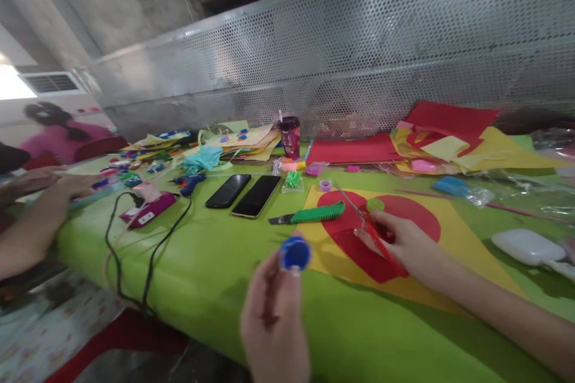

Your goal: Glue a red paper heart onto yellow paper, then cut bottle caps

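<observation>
Between the fingertips of my left hand, a small round blue piece is held up above the table's front part. My right hand grips red-handled scissors, whose metal blades point up and to the left. Beneath them a red paper heart lies on a yellow sheet. A pale green round piece is beside my right fingertips. The green cutter lies left of the scissors with its blade showing, and a small purple ring sits behind it.
Two phones lie left of centre. Further left are a purple power strip with black cables and a blue glue gun. A lidded cup and red paper stand behind. Another person's arms rest at the left edge.
</observation>
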Demonstrator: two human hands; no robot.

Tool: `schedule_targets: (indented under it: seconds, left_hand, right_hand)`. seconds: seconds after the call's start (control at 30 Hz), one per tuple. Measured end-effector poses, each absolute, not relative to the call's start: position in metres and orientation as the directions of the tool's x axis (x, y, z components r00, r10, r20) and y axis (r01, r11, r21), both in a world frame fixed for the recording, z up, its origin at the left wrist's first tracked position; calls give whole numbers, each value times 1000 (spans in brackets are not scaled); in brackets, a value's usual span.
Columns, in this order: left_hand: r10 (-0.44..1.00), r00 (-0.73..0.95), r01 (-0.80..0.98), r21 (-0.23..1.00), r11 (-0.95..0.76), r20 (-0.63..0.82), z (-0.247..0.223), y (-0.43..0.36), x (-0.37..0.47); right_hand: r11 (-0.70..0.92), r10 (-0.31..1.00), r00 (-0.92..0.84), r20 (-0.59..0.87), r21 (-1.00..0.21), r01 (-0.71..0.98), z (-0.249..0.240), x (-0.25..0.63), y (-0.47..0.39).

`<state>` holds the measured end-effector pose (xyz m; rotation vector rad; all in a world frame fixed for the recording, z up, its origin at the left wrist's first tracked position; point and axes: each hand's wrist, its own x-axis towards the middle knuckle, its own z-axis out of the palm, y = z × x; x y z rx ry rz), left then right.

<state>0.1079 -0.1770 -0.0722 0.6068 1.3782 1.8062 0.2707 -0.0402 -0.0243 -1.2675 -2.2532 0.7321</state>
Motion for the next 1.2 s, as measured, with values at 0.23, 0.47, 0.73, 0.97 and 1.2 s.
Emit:
schedule_targets:
  seconds: [0.23,0.47,0.73,0.97,1.2]
  left_hand:
    - [633,-773,-310,844,-437,43,-57,-181,63]
    - [852,-523,-461,846,-268,-14,-45,-166,95]
    - [915,-403,-480,856,-193,-20,-40,-152,83]
    - [943,-330,-520,843,-134,-53,-37,-153,81]
    - [963,-268,-539,832,-128,-26,-35,-152,79]
  right_hand:
    - [494,865,-443,236,-551,672,-25,272,-41]
    - [822,532,-657,535,-138,553,-32,277,-53]
    - [861,391,-736,553,62,504,-28,277,-56]
    - [836,401,-737,544,112,537,-25,275,-58]
    - [827,408,-759,507,146,542,-27,278,-55]
